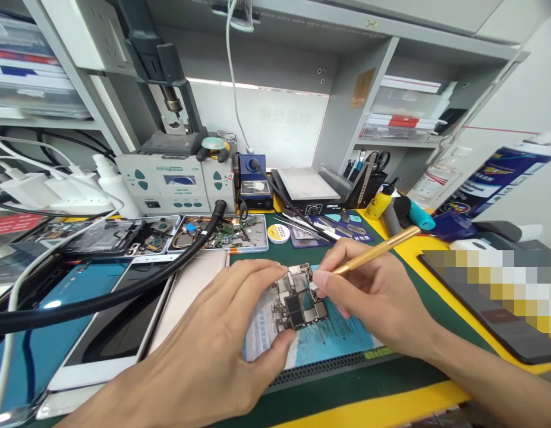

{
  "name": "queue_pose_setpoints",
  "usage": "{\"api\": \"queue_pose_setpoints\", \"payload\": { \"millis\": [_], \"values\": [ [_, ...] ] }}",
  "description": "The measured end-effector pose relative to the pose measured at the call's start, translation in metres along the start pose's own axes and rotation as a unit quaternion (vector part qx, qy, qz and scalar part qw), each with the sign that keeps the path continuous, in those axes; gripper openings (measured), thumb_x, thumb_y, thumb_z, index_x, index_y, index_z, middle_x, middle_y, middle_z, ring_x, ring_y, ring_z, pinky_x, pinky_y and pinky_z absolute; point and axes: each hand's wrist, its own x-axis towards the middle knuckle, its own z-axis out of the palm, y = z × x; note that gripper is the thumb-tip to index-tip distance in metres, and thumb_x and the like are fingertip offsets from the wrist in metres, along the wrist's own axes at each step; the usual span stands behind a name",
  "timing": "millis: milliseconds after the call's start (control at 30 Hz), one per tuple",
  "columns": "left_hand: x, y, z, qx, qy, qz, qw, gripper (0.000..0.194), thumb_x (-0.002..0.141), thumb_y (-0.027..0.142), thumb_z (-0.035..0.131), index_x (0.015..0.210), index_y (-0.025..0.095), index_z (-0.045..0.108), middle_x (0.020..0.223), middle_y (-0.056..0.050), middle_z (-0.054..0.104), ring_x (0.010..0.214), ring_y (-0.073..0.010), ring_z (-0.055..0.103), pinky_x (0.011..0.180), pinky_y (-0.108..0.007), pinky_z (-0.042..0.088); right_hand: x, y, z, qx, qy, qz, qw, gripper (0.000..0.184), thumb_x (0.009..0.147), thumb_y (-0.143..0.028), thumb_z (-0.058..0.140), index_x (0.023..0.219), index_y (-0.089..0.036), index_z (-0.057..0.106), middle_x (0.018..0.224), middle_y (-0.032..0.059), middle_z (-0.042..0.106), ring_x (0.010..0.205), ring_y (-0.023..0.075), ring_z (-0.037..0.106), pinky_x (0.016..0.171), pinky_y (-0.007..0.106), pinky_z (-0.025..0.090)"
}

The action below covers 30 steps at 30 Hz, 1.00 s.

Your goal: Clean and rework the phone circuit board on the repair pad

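A phone circuit board [294, 310] with dark chips and silvery shields lies on a blue and white work pad [346, 339]. My left hand [213, 339] steadies it, with the thumb at its near edge and the fingertips at its far edge. In my right hand [377, 291] is a slim gold pen-shaped tool [377, 249], pinched like a pencil and tilted with its back end up to the right. The working end points at the board's right part. My fingers partly cover that end, so I cannot make out its kind.
Left are phones, including a white-framed one [123, 309], under a thick black hose [186, 261]. A parts tray [252, 235], a hot-air station [168, 181] and a small heating plate [311, 184] stand behind. A black phone-like slab [480, 309] lies right.
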Motion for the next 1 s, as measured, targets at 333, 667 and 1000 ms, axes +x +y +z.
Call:
{"api": "queue_pose_setpoints", "payload": {
  "millis": [333,667,1000],
  "values": [
    [0.001,0.003,0.0,0.016,0.026,0.012,0.999,0.058,0.084,0.028,0.069,0.135,0.021,0.043,0.124,-0.01,0.064,0.113,-0.0273,0.063,0.101,-0.045,0.052,-0.005,0.008,0.001,-0.097,-0.007,-0.091,0.991,0.021,0.096,-0.031,0.068,0.078,-0.022,0.062,0.067,-0.0016,0.057,0.054,0.0123,0.053,0.049,0.026,0.043],
    [0.002,0.004,0.0,-0.012,0.034,0.016,0.999,0.06,0.082,0.023,0.072,0.134,0.022,0.043,0.124,-0.008,0.062,0.114,-0.0254,0.061,0.099,-0.041,0.051,-0.013,0.004,0.008,-0.307,-0.029,-0.347,0.886,0.019,0.088,-0.008,0.065,0.094,-0.024,0.057,0.075,-0.0011,0.075,0.066,0.0145,0.074,0.061,0.026,0.053],
    [0.001,0.005,0.0,-0.015,0.045,0.022,0.999,0.056,0.082,0.023,0.07,0.133,0.018,0.046,0.123,-0.01,0.06,0.113,-0.0257,0.059,0.098,-0.043,0.05,-0.02,0.014,0.007,-0.392,-0.004,-0.39,0.833,0.017,0.09,-0.011,0.066,0.099,-0.025,0.061,0.082,0.0006,0.08,0.074,0.0166,0.078,0.069,0.027,0.058]
  ]
}}
